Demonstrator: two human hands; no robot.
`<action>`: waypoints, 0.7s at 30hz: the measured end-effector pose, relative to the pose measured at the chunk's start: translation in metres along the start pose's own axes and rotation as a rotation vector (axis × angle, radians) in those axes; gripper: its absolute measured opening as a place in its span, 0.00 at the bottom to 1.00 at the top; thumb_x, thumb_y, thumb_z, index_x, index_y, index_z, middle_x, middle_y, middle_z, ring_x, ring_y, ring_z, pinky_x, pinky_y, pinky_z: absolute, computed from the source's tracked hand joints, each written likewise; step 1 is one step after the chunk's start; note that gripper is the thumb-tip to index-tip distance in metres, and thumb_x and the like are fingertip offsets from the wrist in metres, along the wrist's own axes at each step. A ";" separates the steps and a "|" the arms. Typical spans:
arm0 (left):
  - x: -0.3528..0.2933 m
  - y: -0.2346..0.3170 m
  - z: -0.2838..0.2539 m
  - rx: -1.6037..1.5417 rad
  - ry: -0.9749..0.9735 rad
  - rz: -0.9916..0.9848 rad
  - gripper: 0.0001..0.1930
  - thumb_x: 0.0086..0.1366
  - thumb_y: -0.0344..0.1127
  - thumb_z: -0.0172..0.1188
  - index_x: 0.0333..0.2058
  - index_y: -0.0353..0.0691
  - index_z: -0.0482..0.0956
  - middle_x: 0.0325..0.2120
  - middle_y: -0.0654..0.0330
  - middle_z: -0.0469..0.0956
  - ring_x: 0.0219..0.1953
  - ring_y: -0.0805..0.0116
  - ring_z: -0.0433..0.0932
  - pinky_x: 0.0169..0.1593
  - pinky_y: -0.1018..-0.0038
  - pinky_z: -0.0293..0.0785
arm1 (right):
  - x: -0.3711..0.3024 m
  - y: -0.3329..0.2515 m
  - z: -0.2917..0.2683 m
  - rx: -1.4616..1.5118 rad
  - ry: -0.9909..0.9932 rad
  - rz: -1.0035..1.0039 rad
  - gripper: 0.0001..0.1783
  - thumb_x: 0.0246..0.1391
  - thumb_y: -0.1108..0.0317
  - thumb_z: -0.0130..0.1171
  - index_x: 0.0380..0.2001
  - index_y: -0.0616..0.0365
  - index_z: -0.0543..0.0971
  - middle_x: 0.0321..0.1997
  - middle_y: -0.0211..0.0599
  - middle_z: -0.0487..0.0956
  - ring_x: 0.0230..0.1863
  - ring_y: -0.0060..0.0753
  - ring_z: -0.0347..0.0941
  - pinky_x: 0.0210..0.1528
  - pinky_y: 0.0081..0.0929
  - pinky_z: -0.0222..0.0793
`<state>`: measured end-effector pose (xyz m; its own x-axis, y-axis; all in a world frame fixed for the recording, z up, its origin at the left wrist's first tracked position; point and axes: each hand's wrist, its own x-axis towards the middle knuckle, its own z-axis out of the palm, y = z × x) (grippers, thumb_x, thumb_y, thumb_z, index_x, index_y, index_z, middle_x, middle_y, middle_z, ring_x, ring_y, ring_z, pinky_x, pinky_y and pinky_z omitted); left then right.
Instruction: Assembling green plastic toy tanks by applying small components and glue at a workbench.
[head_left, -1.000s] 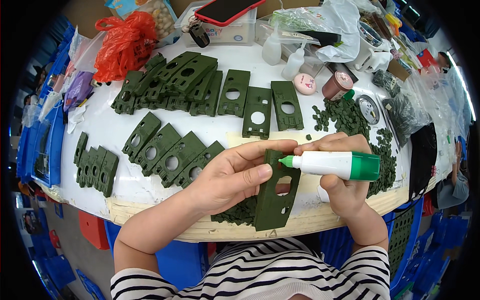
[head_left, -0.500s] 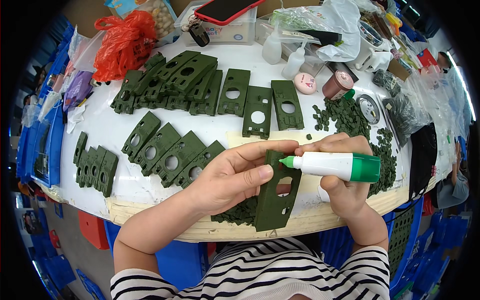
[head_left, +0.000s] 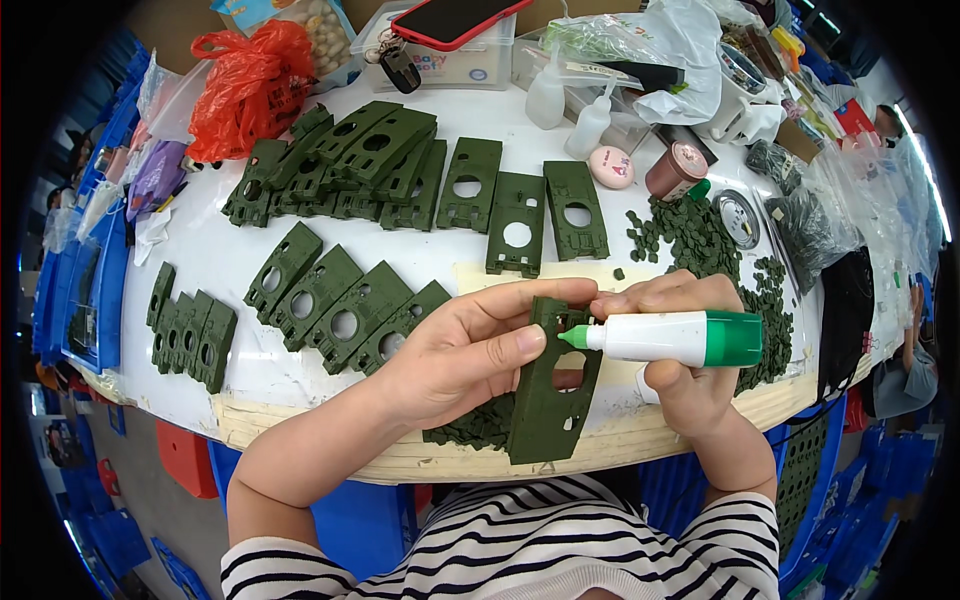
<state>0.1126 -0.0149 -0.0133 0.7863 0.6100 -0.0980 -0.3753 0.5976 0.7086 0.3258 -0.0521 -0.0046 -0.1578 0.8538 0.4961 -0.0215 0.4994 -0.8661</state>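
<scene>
Panel (head_left: 540, 425) of dark green, long and pierced by openings, is clamped in my left hand (head_left: 450, 355) above the near edge of the counter (head_left: 190, 250). My thumb presses its left edge near the far end, with fingers reaching around behind. Its long axis runs away from my body, the far end leaning slightly right.

My right hand (head_left: 702, 395) is closed around a white squeeze bottle (head_left: 660, 338) just right of the panel. The bottle lies crosswise, nearly square to the panel's length, its green nozzle (head_left: 575, 337) pointing left over the far part, just beyond the large opening. I cannot tell whether the tip touches. My left hand is the nearer one, directly on the panel; my right meets it only through the bottle.

Just left of the panel's near end, small green pieces (head_left: 468, 430) lie heaped below my wrist. Farther left, similar hulls (head_left: 345, 305) lean in a row; beyond the panel are more of them, and to its far right spreads a second heap (head_left: 700, 240).
</scene>
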 end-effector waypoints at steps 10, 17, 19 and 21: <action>0.000 0.000 0.000 0.015 0.005 0.005 0.29 0.66 0.41 0.55 0.61 0.33 0.60 0.55 0.55 0.69 0.56 0.64 0.70 0.57 0.62 0.70 | -0.002 0.000 0.000 -0.042 0.025 0.006 0.24 0.46 0.64 0.70 0.42 0.66 0.74 0.41 0.45 0.80 0.43 0.36 0.76 0.46 0.29 0.70; 0.000 -0.001 -0.001 0.018 0.001 0.005 0.29 0.66 0.41 0.55 0.61 0.33 0.60 0.55 0.55 0.69 0.56 0.64 0.70 0.57 0.62 0.70 | -0.003 0.002 0.001 -0.050 0.030 -0.003 0.24 0.45 0.64 0.71 0.42 0.65 0.74 0.41 0.45 0.80 0.42 0.37 0.76 0.45 0.31 0.70; 0.000 -0.002 -0.002 0.018 0.003 0.009 0.29 0.66 0.41 0.55 0.61 0.33 0.60 0.55 0.55 0.69 0.56 0.64 0.70 0.57 0.62 0.70 | -0.003 0.002 0.000 -0.063 0.024 -0.001 0.24 0.45 0.64 0.71 0.42 0.65 0.74 0.41 0.45 0.80 0.42 0.37 0.76 0.45 0.31 0.70; 0.000 -0.001 -0.001 0.020 0.001 0.004 0.29 0.66 0.41 0.55 0.61 0.33 0.60 0.55 0.55 0.69 0.56 0.64 0.71 0.57 0.62 0.70 | -0.003 0.001 -0.001 -0.072 0.019 0.000 0.24 0.45 0.64 0.71 0.42 0.65 0.74 0.41 0.45 0.80 0.42 0.37 0.76 0.45 0.30 0.70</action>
<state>0.1128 -0.0148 -0.0148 0.7840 0.6133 -0.0957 -0.3688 0.5843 0.7229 0.3269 -0.0536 -0.0072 -0.1395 0.8559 0.4980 0.0496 0.5083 -0.8597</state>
